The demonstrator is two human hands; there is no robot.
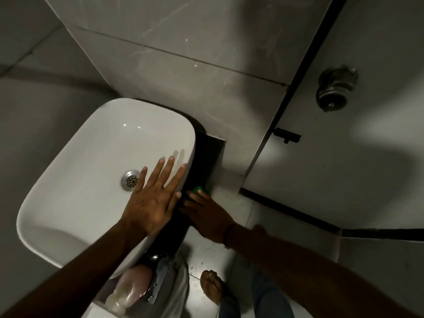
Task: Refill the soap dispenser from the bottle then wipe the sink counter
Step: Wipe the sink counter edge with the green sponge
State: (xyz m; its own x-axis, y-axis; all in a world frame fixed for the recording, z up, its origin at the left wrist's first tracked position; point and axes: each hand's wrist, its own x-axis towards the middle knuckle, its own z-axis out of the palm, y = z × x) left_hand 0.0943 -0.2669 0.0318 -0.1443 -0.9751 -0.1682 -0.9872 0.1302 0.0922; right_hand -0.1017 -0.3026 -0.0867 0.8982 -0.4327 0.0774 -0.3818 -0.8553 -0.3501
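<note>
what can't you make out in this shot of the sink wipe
- Green cloth or sponge, head view: mostly hidden under the right hand, so its kind and size are unclear.
- Dark counter: too dim to judge whether it is wet or clean.
- Pinkish container at the bottom: blurred, partly behind the left arm.
- Basin: the left hand covers part of its rim.
</note>
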